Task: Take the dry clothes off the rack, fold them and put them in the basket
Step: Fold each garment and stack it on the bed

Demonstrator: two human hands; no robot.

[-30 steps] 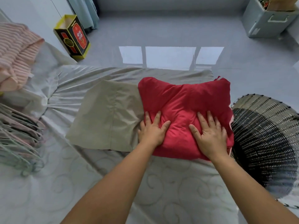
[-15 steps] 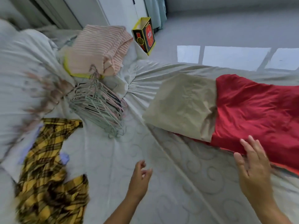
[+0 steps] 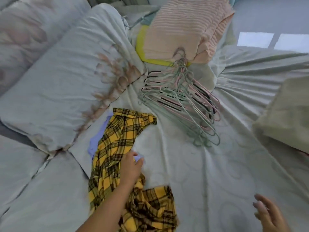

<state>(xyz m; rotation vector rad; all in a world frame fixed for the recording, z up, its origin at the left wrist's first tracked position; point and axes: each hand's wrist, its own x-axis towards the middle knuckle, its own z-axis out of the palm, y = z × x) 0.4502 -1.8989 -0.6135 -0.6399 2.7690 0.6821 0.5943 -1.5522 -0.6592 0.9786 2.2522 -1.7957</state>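
The left grip rests on the yellow checked shirt. Its fingers bend down at the edge of the cloth. The picture is blurry there, so I cannot tell if they pinch it yet. I think it lies there to pick up the shirt for folding.

The right grip is near, on the right, above the bed. Its fingers are spread and it holds nothing. It looks ready to help with the shirt.

The shirt lies crumpled on the bed, near and a bit left, not folded yet. A purple cloth peeks out from under it.

The hangers lie in one heap in the middle, likely put aside because the clothes are off them. There are too many to count.

Far behind them sits one folded pink striped pile on a yellow thing. One folded beige cloth lies at the right edge. Two pillows show on the left, a big one and one farther off.

I see one yellow shirt, one purple cloth and one heap of hangers. I cannot see a basket or a rack.
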